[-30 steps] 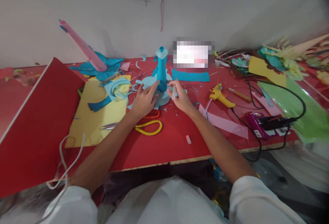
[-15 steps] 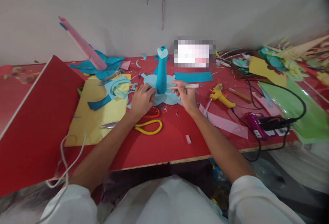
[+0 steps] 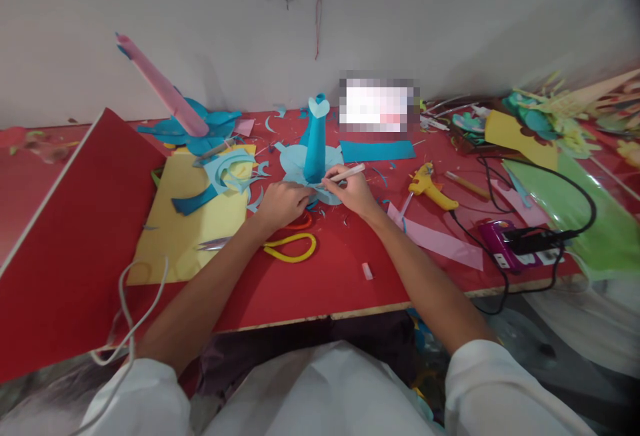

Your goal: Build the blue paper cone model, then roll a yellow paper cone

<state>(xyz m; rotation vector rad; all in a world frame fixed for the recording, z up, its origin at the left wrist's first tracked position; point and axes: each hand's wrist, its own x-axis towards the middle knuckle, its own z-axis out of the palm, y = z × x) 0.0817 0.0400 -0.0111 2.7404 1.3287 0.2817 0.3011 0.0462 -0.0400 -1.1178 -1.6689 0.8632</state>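
A blue paper tube [image 3: 315,146] with a pale heart-shaped piece [image 3: 319,107] at its top stands upright on a light blue lobed paper base [image 3: 293,159]. My right hand [image 3: 354,189] is closed around a pale pen-like tool [image 3: 350,173], slanted with its thin tip down at the base's near side; its exact kind is unclear. On the left, my left hand [image 3: 285,204] grips the near edge of the same base, its fingers bent together and its thumb partly hidden. Yellow-and-red-handled scissors [image 3: 291,249] lie just below my left wrist.
A yellow glue gun [image 3: 431,187] lies to the right, its cord near a purple box [image 3: 505,243]. A blue paper strip [image 3: 377,151] is behind. A pink paper tube [image 3: 165,89] leans at the back left. A red board [image 3: 75,243] slopes up at left.
My right hand has swung the pen-like tool from upright to level, then to a slant at the base's near side. My left hand has moved down from the tube and closed on the base's edge.
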